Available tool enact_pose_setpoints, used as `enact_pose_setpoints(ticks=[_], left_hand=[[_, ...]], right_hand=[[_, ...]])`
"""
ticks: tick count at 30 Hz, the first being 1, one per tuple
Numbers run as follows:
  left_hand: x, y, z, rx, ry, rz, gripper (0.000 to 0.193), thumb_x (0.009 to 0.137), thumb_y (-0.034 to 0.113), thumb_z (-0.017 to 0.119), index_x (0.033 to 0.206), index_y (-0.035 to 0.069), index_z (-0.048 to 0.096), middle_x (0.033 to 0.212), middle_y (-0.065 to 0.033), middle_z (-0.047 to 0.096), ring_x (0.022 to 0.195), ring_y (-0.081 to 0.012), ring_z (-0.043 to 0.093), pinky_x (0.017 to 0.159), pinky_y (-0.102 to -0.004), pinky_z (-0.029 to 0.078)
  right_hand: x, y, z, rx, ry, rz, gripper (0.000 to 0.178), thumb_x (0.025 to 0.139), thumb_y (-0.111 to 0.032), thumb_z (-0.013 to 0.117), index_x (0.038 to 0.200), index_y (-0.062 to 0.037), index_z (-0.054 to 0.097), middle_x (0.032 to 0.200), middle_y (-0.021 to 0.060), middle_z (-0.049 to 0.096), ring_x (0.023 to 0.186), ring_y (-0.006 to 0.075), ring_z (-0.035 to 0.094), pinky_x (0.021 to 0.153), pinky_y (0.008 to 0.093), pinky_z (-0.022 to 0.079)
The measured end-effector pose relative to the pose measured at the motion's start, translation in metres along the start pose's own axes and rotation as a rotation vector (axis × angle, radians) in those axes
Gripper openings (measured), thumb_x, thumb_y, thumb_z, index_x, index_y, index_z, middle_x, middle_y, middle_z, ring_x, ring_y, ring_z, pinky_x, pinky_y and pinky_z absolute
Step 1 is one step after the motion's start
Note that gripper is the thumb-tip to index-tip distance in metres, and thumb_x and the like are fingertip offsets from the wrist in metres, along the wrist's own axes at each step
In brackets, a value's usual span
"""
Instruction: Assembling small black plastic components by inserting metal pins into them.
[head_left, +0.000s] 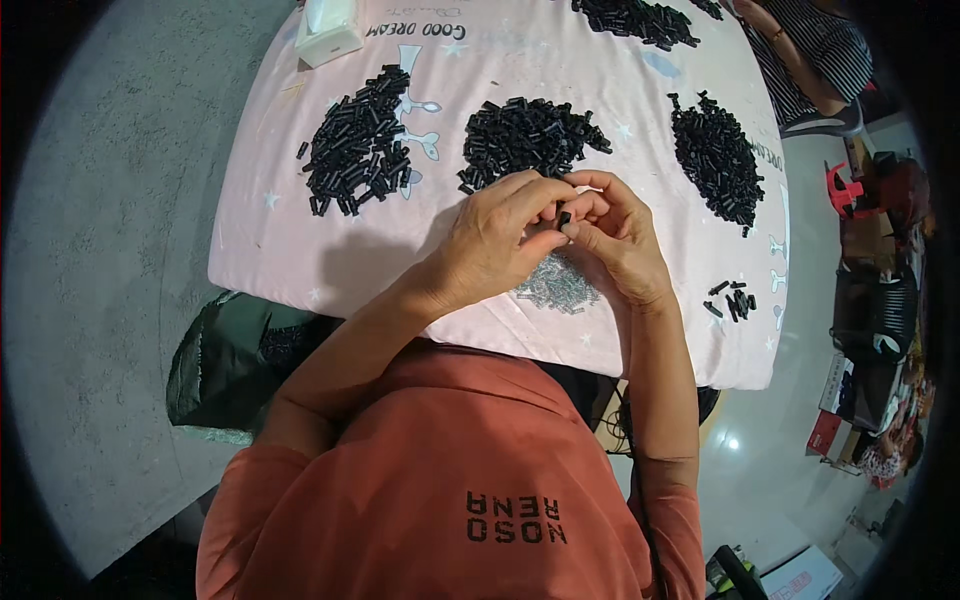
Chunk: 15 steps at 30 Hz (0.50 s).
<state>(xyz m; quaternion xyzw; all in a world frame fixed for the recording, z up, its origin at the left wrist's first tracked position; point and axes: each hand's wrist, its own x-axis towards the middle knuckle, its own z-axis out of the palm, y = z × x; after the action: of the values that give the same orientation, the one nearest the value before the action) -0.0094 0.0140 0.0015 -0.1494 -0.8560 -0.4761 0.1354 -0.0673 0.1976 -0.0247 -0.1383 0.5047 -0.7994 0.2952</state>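
Orange shirt (430,450) at 6 o'clock, and up at 12 my right hand (628,243) is pinching a black tube (565,219), left hand (495,235) bunched close (can't tell its grip), probably mid-assembly, so next move likely wants a steady touch.

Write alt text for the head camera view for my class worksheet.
A person's left hand and right hand meet at a small black piece, near a pile of clear bits. Heaps of black pieces lie around on a pink cloth.
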Motion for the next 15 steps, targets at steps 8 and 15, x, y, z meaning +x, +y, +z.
enact_pose_setpoints(ticks=[8,15], left_hand=[[-0.0022,-0.0045,-0.0004,0.061,0.004,0.139,0.025,0.079,-0.004,0.073,0.101,0.004,0.064,0.091,-0.0088,0.062,0.079,-0.023,0.066,0.067,-0.0319,0.054],[-0.0032,-0.0045,0.0006,0.078,0.041,0.139,0.025,0.078,-0.004,0.074,0.1,0.003,0.064,0.092,-0.0092,0.062,0.079,-0.0225,0.067,0.067,-0.0318,0.055]], right_hand=[[-0.0007,-0.0039,0.0009,-0.037,-0.015,0.019,0.049,0.085,0.007,0.071,0.131,0.0016,0.054,0.096,0.0054,0.068,0.088,0.0107,0.064,0.083,0.0254,0.053],[-0.001,-0.0032,0.0,-0.026,-0.017,0.015,0.045,0.085,0.008,0.071,0.128,0.0017,0.057,0.094,0.0048,0.068,0.087,0.0108,0.064,0.081,0.0245,0.053]])
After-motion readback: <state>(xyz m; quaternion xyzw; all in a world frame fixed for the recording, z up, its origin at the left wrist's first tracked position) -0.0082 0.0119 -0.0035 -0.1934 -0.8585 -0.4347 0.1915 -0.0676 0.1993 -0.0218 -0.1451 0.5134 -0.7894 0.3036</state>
